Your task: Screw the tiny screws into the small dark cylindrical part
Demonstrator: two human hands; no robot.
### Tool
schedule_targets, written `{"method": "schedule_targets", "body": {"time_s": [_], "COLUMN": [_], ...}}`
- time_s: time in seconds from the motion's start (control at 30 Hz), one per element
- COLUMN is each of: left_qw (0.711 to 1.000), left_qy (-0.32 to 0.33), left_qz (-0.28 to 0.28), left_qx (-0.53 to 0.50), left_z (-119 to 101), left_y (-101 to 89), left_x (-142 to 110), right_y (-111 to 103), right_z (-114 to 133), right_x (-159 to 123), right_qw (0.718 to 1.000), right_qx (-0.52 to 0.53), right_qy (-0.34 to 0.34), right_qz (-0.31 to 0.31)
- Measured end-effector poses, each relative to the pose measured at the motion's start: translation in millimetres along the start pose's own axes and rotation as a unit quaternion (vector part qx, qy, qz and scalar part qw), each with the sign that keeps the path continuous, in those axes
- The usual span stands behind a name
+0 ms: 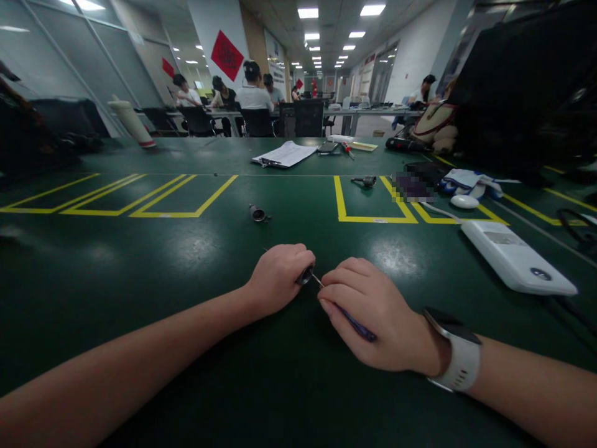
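Note:
My left hand (283, 274) is closed around a small dark metal part with a round hollow end (306, 275), which faces right. Most of that part is hidden by my fingers. In my right hand (368, 311) is a slim screwdriver (357, 325) with a dark purple handle, gripped between thumb and fingers. Its thin shaft points at the hollow end; I cannot tell whether the tip touches it. Beyond my left hand, a similar dark cup-shaped metal part (257, 213) lies on the green table (196, 379). Another dark metal piece (366, 181) rests inside a yellow-taped box.
A white device (517, 256) with a cable lies to the right, near a white oval object (464, 201) and gloves (476, 183). Farther back are a clipboard with papers (285, 154), a phone (329, 147) and a red-handled tool (347, 149). A cup (132, 123) stands back left.

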State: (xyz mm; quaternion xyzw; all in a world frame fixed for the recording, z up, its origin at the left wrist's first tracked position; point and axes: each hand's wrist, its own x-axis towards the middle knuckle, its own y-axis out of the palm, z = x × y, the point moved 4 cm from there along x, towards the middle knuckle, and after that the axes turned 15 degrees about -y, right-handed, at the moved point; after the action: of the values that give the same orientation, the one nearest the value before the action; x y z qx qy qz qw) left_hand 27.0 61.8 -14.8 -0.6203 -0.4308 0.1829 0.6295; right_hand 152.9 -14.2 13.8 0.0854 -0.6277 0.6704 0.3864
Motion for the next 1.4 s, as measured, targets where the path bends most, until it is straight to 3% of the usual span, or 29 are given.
{"method": "schedule_targets", "body": {"time_s": [0.1,0.2,0.3,0.37,0.43,0.5,0.67,0.77,0.83,0.9,0.97,1.1,1.17,1.27,1.4], "left_qw": [0.999,0.998,0.997,0.995,0.992,0.991,0.995,0.997,0.997,0.996,0.995,0.992,0.990,0.989,0.989], "left_qy": [0.039,0.064,0.053,0.039,0.031,0.037,0.045,0.057,0.062,0.063,0.066,0.062,0.059,0.056,0.057], "left_qz": [0.017,0.020,0.010,0.003,-0.003,0.000,0.008,0.011,0.006,-0.001,-0.006,-0.009,-0.011,-0.013,-0.004], "left_qx": [0.012,0.004,-0.054,-0.096,-0.125,-0.132,-0.085,-0.048,-0.044,-0.059,-0.074,-0.114,-0.129,-0.136,-0.136], "left_z": [-2.1,-1.9,1.4,3.9,5.2,4.7,-0.7,-6.3,-8.5,-7.8,-4.9,3.6,6.0,6.5,4.2], "left_y": [-0.4,-1.1,-2.0,-2.4,-2.8,-3.1,-5.5,-6.5,-6.2,-4.4,-1.0,5.0,6.2,6.2,5.7], "left_x": [-1.4,-2.5,-1.8,-0.7,0.3,0.9,4.8,11.4,16.2,19.5,20.8,20.9,20.8,20.5,19.4], "right_y": [-4.2,-4.9,4.3,12.1,16.8,15.4,-5.5,-14.7,-16.3,-13.5,-7.2,8.7,15.1,16.8,9.8], "right_z": [-1.0,-14.9,-33.2,-41.0,-43.8,-41.9,-21.5,-12.7,-16.9,-27.6,-39.4,-55.4,-57.5,-55.3,-47.8], "right_x": [1.1,-5.0,-15.2,-19.5,-20.9,-19.5,-9.0,-4.2,-5.7,-10.4,-15.9,-24.0,-25.6,-25.4,-23.1], "right_qw": [0.997,0.970,0.899,0.843,0.806,0.810,0.937,0.970,0.963,0.938,0.894,0.775,0.734,0.730,0.793], "right_qx": [0.054,0.179,0.333,0.422,0.472,0.466,0.232,0.126,0.140,0.207,0.299,0.466,0.510,0.514,0.444], "right_qy": [0.027,0.117,0.217,0.256,0.274,0.268,0.197,0.155,0.170,0.216,0.260,0.326,0.348,0.347,0.310], "right_qz": [-0.038,-0.117,-0.185,-0.214,-0.228,-0.233,-0.173,-0.142,-0.154,-0.178,-0.209,-0.276,-0.284,-0.288,-0.279]}}
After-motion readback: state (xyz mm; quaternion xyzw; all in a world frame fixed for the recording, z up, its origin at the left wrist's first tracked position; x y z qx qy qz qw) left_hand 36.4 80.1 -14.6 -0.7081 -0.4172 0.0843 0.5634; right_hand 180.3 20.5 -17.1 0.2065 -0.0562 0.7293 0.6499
